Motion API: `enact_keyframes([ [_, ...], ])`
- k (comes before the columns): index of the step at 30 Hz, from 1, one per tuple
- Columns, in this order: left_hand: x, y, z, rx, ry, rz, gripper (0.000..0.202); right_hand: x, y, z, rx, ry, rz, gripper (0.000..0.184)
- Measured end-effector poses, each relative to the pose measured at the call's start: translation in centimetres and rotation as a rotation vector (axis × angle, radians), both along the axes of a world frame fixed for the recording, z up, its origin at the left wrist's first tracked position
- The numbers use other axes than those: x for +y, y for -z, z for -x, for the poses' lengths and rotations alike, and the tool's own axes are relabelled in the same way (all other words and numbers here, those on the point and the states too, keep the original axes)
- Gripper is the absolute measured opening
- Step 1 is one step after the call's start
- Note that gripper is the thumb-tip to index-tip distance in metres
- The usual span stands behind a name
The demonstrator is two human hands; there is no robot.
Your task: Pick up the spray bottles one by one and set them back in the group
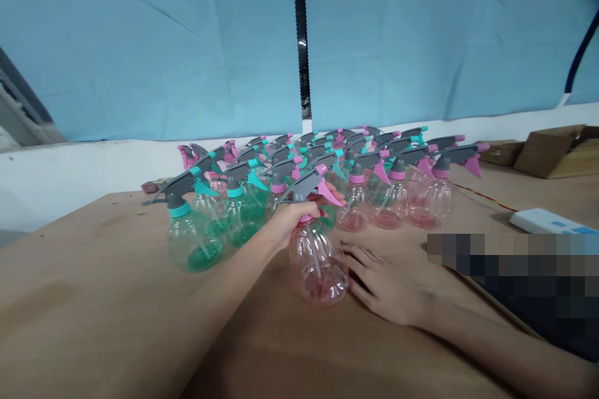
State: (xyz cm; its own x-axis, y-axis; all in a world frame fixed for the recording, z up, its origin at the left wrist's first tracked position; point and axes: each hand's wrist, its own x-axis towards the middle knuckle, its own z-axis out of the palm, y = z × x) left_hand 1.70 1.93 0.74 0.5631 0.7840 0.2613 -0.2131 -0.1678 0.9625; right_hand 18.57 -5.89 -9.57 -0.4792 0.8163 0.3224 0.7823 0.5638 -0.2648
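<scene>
My left grip (294, 217) held the pink spray bottle (321, 271) by its neck (306, 219), presumably the easiest hold, nearer than the other bottles (196, 240) on the worktop (116, 287); my right grip (390, 287) lay loosely spread at its right, perhaps for steadying.

Open tabletop (93, 299) at left, spray bottles (283, 166) blocking the far side
</scene>
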Motion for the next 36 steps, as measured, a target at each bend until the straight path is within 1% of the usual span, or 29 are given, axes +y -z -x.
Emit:
enact_keyframes([
  [3, -0.27, -0.10, -0.03, 0.026, -0.020, 0.002, 0.031, 0.01, 0.03, 0.00, -0.005, -0.003, 0.003, 0.039],
  [6, -0.56, -0.10, -0.09, 0.023, -0.032, -0.011, 0.021, 0.05, 0.10, -0.02, -0.002, 0.005, 0.010, 0.040],
  [8, -0.59, -0.06, -0.11, -0.013, -0.014, -0.033, 0.014, 0.10, 0.18, -0.05, 0.011, 0.002, 0.009, 0.040],
  [10, -0.46, -0.02, -0.06, -0.010, 0.005, -0.025, 0.012, 0.15, 0.24, -0.09, 0.014, -0.007, 0.014, 0.041],
  [13, -0.12, 0.01, 0.09, 0.039, 0.031, 0.008, 0.021, 0.16, 0.18, -0.11, 0.005, -0.007, 0.026, 0.041],
  [16, 0.15, 0.10, 0.22, 0.004, 0.069, -0.024, 0.031, 0.14, 0.08, -0.10, -0.011, -0.008, 0.029, 0.041],
  [21, 0.30, 0.31, 0.23, -0.035, 0.041, -0.010, 0.039, 0.14, 0.16, -0.09, -0.002, -0.012, 0.005, 0.042],
  [29, 0.28, 0.42, 0.18, -0.031, 0.024, -0.015, 0.037, 0.07, 0.04, -0.09, -0.001, -0.010, 0.012, 0.041],
  [33, 0.31, 0.40, 0.07, -0.051, 0.036, -0.026, 0.032, 0.13, 0.09, -0.13, -0.008, -0.014, 0.007, 0.039],
  [36, 0.02, 0.17, 0.00, -0.029, 0.011, -0.030, 0.027, 0.16, 0.10, -0.15, -0.023, -0.010, 0.015, 0.039],
])
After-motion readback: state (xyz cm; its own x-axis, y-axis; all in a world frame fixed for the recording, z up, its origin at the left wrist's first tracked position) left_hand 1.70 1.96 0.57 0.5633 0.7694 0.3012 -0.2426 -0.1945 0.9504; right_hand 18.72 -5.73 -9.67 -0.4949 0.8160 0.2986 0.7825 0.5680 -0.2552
